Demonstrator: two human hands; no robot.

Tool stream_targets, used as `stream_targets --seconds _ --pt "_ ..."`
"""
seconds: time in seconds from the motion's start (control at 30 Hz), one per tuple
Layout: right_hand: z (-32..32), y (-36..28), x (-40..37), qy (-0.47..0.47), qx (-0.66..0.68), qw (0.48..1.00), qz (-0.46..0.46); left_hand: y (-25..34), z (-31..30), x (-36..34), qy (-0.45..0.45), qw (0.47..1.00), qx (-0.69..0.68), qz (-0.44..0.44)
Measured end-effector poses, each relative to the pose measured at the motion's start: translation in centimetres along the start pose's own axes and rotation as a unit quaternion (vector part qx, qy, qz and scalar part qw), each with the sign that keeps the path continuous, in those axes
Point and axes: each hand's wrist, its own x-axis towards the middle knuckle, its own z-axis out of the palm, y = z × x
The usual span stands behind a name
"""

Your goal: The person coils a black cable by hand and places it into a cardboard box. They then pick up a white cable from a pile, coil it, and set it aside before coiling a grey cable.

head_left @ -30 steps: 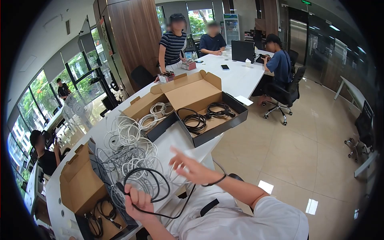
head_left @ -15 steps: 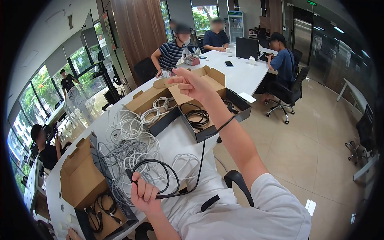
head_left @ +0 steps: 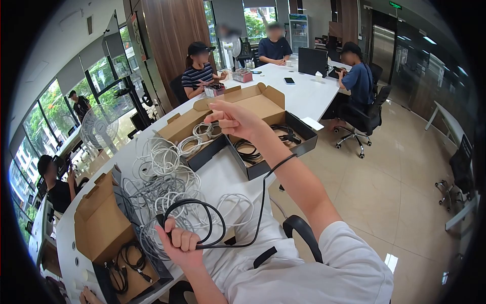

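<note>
My left hand [head_left: 181, 245] is closed around a looped black cable [head_left: 223, 223], thumb raised, near the table edge. From there the cable rises and passes over my right forearm. My right hand [head_left: 234, 120] is raised over the open boxes, index finger stretched out and the others partly bent, with nothing seen in it. Below it, a dark box [head_left: 276, 161] contains coiled black cables [head_left: 245, 151]. The box beside it [head_left: 205, 158] has white cables [head_left: 190, 147] in it. Tangled grey and white cables [head_left: 167, 190] lie close beyond my left hand.
An open box [head_left: 101, 223] with short black cables [head_left: 121, 273] stands at lower left. A phone [head_left: 289, 81], a monitor [head_left: 313, 62] and small boxes [head_left: 242, 76] are farther along the table. Several people sit around. An office chair [head_left: 367, 121] stands at right; another person's hand [head_left: 88, 296] shows at bottom left.
My right hand has lowered slightly, and the cable over that forearm has shifted right. My left thumb has lifted outward. The person in the striped shirt has sat more upright.
</note>
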Motion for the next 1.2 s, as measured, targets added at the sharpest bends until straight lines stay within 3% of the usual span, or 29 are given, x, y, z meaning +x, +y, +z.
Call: stream_targets --seconds 0.23,0.33,0.43,0.57,0.7,0.8,1.2 --pt "0.1 0.6 0.5 0.010 -0.037 0.999 -0.005 -0.2 -0.4 -0.3 0.038 0.999 0.025 0.007" --pt "0.7 1.1 1.1 0.104 -0.151 0.983 -0.026 -0.3 -0.5 -0.1 0.038 0.999 0.030 0.000" --pt "0.1 1.2 1.7 0.072 -0.147 0.986 -0.016 -0.5 -0.5 0.0 0.036 0.999 0.021 -0.004" --pt "0.7 1.7 2.2 0.152 -0.237 0.959 -0.028 -0.4 -0.4 0.3 0.023 0.999 0.022 -0.015" --pt "-0.8 3.5 2.4 0.125 -0.153 0.980 -0.006 -0.1 -0.3 -1.2 0.048 0.998 0.026 -0.026" --pt "-0.7 2.1 2.6 0.146 -0.151 0.977 -0.020 -0.2 -0.6 0.0 0.017 0.999 0.033 -0.032" --pt "-0.8 1.8 1.4 0.115 -0.126 0.985 -0.014 -0.1 -0.8 0.3 0.046 0.998 0.045 0.005"
